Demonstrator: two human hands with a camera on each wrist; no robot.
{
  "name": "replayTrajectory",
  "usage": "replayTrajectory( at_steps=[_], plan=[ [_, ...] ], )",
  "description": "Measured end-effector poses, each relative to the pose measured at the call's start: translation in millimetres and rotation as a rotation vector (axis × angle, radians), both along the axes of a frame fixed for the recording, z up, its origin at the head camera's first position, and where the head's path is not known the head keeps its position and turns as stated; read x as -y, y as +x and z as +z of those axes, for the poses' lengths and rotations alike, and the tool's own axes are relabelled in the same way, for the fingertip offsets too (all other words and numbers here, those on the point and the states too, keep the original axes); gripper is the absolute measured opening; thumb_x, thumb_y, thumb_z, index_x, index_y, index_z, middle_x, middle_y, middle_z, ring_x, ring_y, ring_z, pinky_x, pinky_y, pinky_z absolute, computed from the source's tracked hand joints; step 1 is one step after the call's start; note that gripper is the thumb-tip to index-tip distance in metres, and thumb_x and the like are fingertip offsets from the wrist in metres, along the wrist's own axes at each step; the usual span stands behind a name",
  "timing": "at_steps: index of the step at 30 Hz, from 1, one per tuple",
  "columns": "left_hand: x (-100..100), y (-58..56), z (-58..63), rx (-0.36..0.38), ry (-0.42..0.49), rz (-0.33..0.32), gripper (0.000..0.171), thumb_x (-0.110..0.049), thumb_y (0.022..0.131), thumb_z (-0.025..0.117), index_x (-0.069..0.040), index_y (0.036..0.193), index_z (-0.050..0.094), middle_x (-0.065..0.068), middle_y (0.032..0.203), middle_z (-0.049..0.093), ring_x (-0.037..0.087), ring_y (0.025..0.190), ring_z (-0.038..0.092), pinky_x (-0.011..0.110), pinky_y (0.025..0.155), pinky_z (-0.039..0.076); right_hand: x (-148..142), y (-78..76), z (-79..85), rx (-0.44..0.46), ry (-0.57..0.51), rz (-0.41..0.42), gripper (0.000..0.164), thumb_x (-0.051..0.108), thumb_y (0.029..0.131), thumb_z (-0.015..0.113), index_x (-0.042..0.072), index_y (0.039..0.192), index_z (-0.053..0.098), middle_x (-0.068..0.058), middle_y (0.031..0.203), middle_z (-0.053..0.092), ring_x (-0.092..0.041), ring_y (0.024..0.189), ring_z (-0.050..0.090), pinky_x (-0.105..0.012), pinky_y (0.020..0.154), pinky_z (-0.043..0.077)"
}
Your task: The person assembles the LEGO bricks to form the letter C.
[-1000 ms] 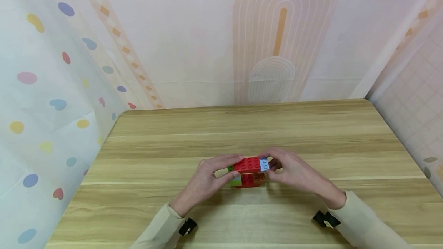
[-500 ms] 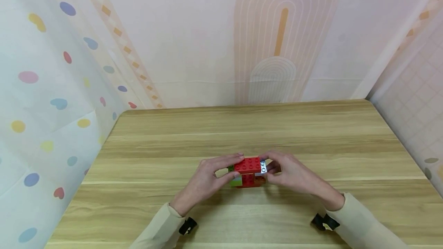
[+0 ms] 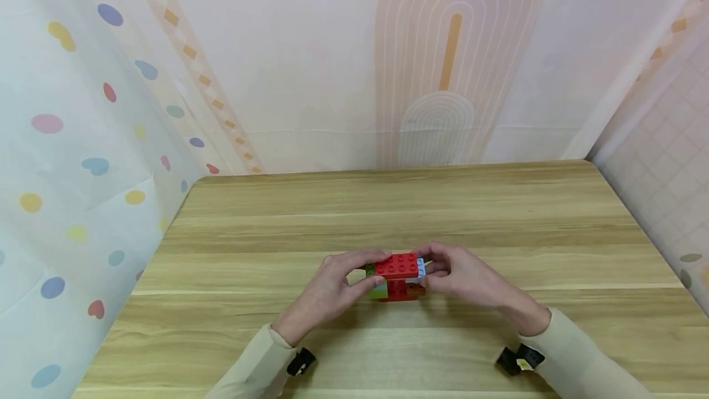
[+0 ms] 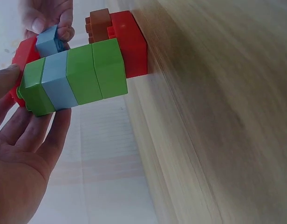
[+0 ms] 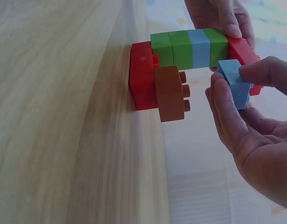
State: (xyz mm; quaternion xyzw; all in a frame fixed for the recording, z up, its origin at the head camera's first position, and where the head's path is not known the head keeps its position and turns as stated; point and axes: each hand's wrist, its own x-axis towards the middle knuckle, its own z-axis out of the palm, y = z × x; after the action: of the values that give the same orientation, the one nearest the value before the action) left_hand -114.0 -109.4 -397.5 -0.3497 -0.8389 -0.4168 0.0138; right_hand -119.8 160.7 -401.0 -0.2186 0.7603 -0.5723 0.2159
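Observation:
A toy-brick build stands on the wooden table. Its bottom is a red brick (image 5: 143, 77) carrying a brown brick (image 5: 169, 98) at the right end. At the left end rises a column of green bricks (image 4: 83, 72) with one light-blue brick (image 4: 58, 79) among them. Across the column's top lies another red brick (image 3: 400, 267), reaching out to the right. My left hand (image 3: 335, 279) pinches this upper red brick, thumb on the near side and fingers behind. My right hand (image 3: 471, 279) pinches a loose blue brick (image 5: 236, 83) at its free end, partly underneath, above the brown brick.
The wooden table (image 3: 266, 220) spreads out around the build. Patterned cloth (image 3: 310, 66) hangs behind it and along both sides. A black wrist strap (image 3: 301, 362) shows at the left cuff, and another black strap (image 3: 520, 359) at the right.
The blue brick has shifted slightly left and tipped, going partly under the upper red brick's right end. My right hand moved with it, while the left hand kept its grip.

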Motion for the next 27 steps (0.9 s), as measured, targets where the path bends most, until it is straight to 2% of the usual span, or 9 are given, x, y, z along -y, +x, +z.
replayTrajectory(
  at_steps=[7,18,22,27],
  plan=[
    [-0.4,1.3,0.9,-0.02,-0.006,0.004,0.036,-0.018,0.092,0.073,-0.013,0.126,0.067,0.002,0.127,0.066,0.018,0.114,0.063,0.038,0.093,0.054,-4.7,-2.3,1.0,0.048,-0.049,0.021,0.041,0.006,0.091,0.063,-0.003,0.13,0.053,-0.014,0.118,0.065,-0.026,0.103,0.066,-0.028,0.077,0.055],
    [0.7,1.6,-0.9,-0.043,-0.015,-0.015,0.036,-0.019,0.093,0.072,-0.013,0.128,0.065,0.002,0.127,0.066,0.018,0.114,0.063,0.038,0.094,0.054,-6.4,-3.5,0.8,0.062,-0.091,0.057,0.04,0.011,0.094,0.063,-0.004,0.129,0.052,-0.014,0.119,0.065,-0.028,0.11,0.063,-0.031,0.088,0.053],
    [1.1,1.4,-1.6,-0.048,-0.019,-0.015,0.036,-0.019,0.093,0.072,-0.013,0.127,0.066,0.002,0.128,0.065,0.018,0.116,0.062,0.039,0.095,0.053,-5.6,-4.1,4.7,0.08,-0.084,0.053,0.039,0.021,0.099,0.058,-0.003,0.128,0.053,-0.014,0.12,0.063,-0.028,0.111,0.06,-0.037,0.093,0.052],
    [1.2,1.2,-2.1,-0.053,-0.014,-0.018,0.035,-0.019,0.092,0.072,-0.013,0.127,0.066,0.002,0.127,0.066,0.018,0.114,0.063,0.038,0.093,0.054,-0.3,-4.9,8.3,0.085,-0.044,0.025,0.037,0.028,0.101,0.057,-0.003,0.121,0.056,-0.013,0.112,0.064,-0.027,0.102,0.061,-0.046,0.089,0.053]
  ],
)
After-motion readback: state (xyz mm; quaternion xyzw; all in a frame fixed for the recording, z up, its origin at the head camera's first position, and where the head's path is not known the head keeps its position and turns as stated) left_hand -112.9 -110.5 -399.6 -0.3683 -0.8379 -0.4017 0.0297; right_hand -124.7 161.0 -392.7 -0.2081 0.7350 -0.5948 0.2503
